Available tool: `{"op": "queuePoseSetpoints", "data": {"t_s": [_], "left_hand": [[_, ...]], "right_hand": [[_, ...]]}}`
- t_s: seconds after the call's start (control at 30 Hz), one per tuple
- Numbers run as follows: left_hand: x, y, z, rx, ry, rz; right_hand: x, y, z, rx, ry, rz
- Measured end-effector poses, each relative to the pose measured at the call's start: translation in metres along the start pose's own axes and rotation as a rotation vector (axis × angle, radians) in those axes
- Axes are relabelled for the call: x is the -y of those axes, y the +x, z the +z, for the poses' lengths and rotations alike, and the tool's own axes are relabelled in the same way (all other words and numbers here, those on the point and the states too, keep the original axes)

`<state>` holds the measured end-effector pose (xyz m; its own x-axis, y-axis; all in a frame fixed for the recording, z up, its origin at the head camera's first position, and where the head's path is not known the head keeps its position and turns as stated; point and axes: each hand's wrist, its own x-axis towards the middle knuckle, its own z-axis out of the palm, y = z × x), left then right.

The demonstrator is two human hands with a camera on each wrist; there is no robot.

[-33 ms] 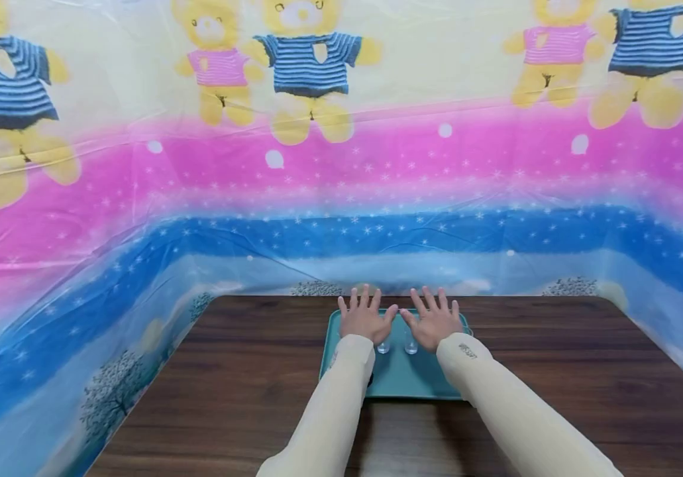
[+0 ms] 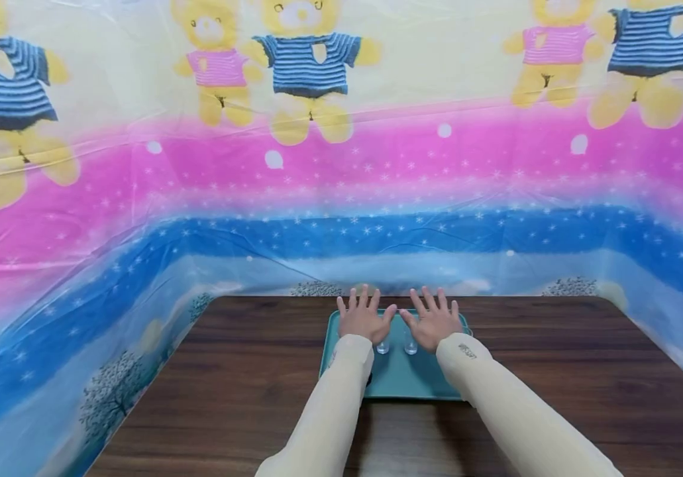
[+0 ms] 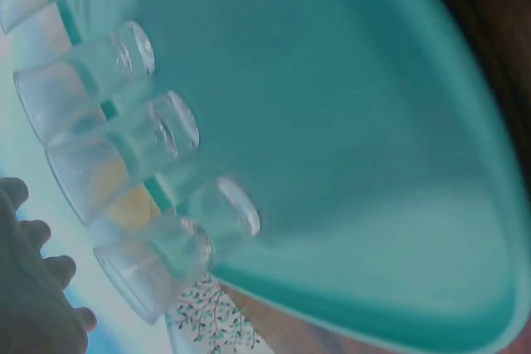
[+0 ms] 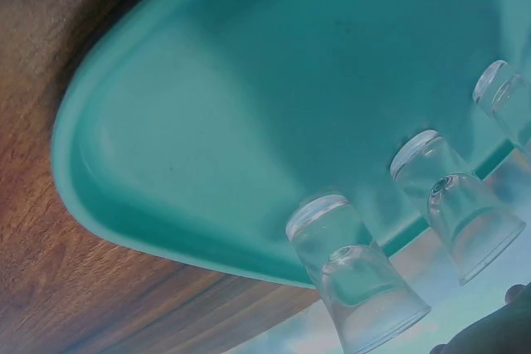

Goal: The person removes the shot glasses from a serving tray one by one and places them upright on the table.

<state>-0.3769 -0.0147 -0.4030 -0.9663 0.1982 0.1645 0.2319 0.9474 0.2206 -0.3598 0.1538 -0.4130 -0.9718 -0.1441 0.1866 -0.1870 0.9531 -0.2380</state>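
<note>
Both hands are held out above a teal tray [image 2: 407, 384], fingers straight and spread, thumbs pointing toward each other without visibly touching. My left hand [image 2: 366, 323] covers part of the tray's left side and holds nothing; my right hand [image 2: 434, 326] is over the right side, likewise holding nothing. Clear drinking glasses stand in a row on the tray. Two show between the wrists: a left one [image 2: 383, 347] and a right one [image 2: 411, 343]. Several appear in the left wrist view, the nearest glass [image 3: 174, 250] beside the fingertips [image 3: 60, 271]. The right wrist view shows three, including an end glass [image 4: 357, 275].
The tray lies toward the far side of a dark brown wooden table [image 2: 246, 384]. Wood surface extends to its left, right and front. Behind the table hangs a sheet [image 2: 329, 232] printed with bears, pink and blue bands.
</note>
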Motion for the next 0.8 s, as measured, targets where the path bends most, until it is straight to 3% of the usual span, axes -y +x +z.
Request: {"op": "queuePoseSetpoints", "data": {"t_s": [0.5,0.63,0.8], "left_hand": [[0.02,0.0,-0.008,0.032,-0.022,-0.015],[0.032,0.002,-0.015,0.055,-0.054,0.027],[0.045,0.005,-0.024,0.111,-0.109,0.123]], "right_hand": [[-0.007,0.003,-0.003,-0.016,0.013,-0.024],[-0.017,0.007,-0.005,-0.012,0.051,-0.055],[-0.048,0.006,-0.014,-0.013,0.133,-0.073]]}}
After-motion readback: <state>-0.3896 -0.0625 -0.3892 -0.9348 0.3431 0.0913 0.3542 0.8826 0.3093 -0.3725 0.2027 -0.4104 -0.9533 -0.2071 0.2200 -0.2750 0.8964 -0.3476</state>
